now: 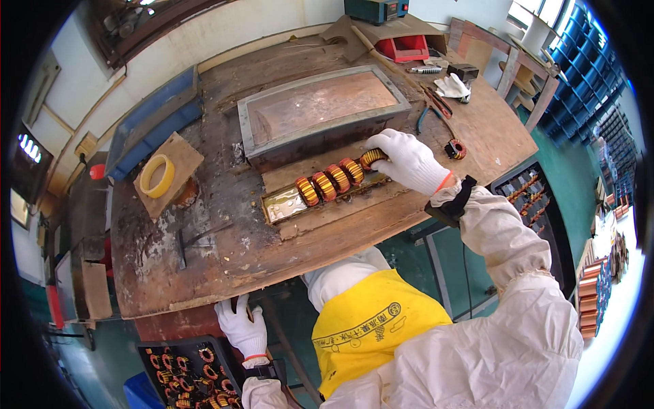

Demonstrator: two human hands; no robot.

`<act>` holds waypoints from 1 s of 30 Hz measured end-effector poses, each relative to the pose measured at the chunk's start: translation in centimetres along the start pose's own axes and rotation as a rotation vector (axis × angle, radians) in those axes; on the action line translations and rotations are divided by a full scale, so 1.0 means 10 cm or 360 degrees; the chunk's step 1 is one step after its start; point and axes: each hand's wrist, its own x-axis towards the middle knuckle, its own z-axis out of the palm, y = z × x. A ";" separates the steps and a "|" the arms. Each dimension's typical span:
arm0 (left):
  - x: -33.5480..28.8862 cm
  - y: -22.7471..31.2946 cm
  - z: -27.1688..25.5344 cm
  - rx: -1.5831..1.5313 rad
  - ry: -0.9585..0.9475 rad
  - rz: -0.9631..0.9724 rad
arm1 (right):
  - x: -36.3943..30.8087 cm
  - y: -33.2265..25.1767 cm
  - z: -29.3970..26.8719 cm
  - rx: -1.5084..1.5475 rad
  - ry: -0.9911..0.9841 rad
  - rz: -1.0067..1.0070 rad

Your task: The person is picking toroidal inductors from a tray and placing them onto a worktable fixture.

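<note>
My right hand (409, 162), in a white glove, pinches a copper-wound toroidal coil (371, 159) above the right end of a narrow shallow trough (272, 217). Left of it, several more ring coils (329, 185) stand on edge in a row in the trough. Clear, shiny liquid shows at the trough's left end. My left hand (242, 328), also gloved, is below the table's front edge with its fingers apart; dark patches show between them. Beside it is a black tray (235, 354) with many loose ring coils, and I see nothing plainly held in that hand.
Behind the trough sits a metal-framed box with a copper-coloured top (320, 102). A yellow tape roll (158, 176) lies on cardboard at left, near a blue bin (146, 129). Pliers (429, 112), a loose coil (455, 148) and a glove (452, 87) lie at right, above another black tray (558, 238).
</note>
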 end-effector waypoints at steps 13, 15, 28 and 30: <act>0.01 -0.02 0.02 -0.0008 -0.0013 -0.0025 | -0.02 -0.01 -0.11 -0.0133 -0.0203 -0.0065; -0.02 -0.03 0.04 0.0011 0.0003 -0.0046 | 0.01 0.01 -0.13 -0.0103 -0.0162 -0.0070; 0.00 0.01 -0.02 -0.0066 -0.0015 -0.0080 | 0.81 0.27 -0.53 -0.0277 0.0377 0.0095; 0.00 0.01 -0.02 -0.0077 -0.0027 -0.0093 | 0.84 0.24 -0.50 -0.0293 0.0382 0.0043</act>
